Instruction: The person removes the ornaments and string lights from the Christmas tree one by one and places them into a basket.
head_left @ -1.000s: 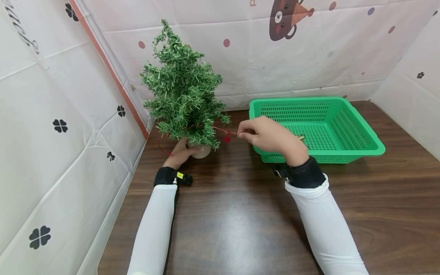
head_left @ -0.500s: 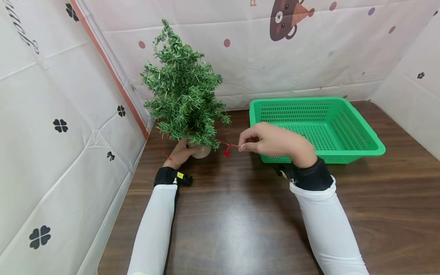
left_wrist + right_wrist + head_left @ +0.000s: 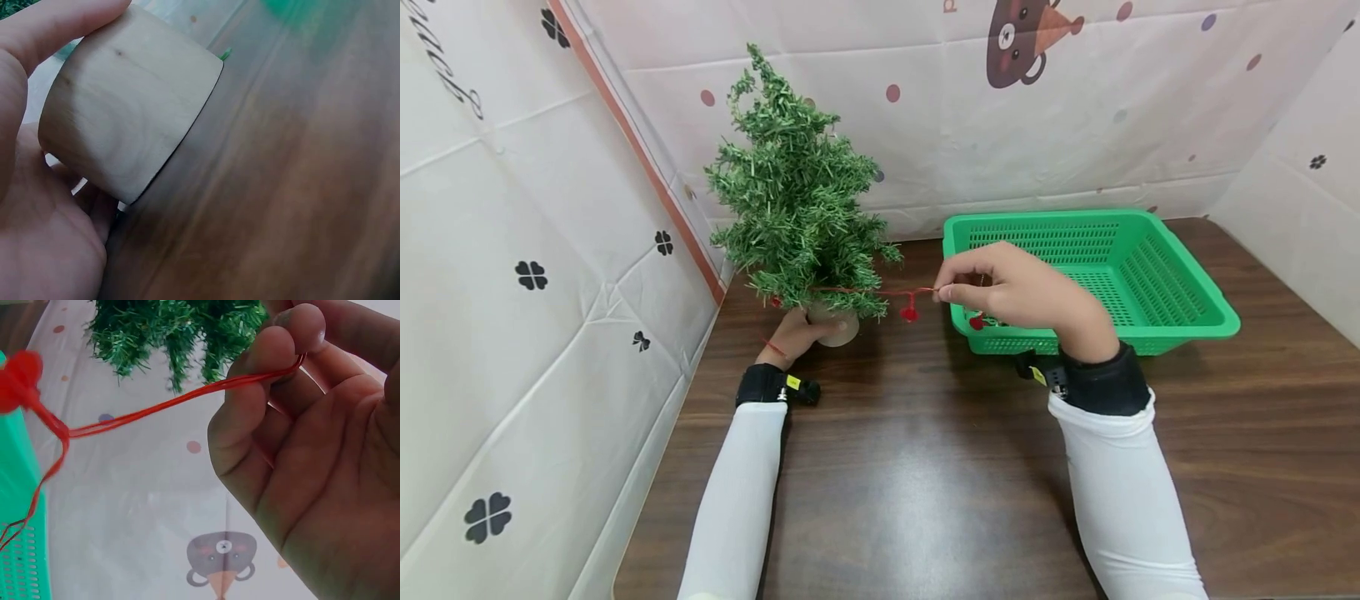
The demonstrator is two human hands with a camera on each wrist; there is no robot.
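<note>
My left hand (image 3: 793, 335) curls round the smooth, pale wooden pot (image 3: 128, 106) of the small bristly green tree (image 3: 797, 217). My right hand (image 3: 1018, 292) pinches a thin red string with fuzzy pompoms (image 3: 880, 292), stretched taut from the branches, beside the green perforated plastic basket (image 3: 1172, 321).

Dark wooden table (image 3: 925, 467): small tree's wooden base (image 3: 128, 106) at left, green basket (image 3: 1217, 321) at right.

Left hand (image 3: 44, 206) curled round a pale wooden base (image 3: 128, 103) — standing on dark wood tabletop (image 3: 294, 187)
</note>
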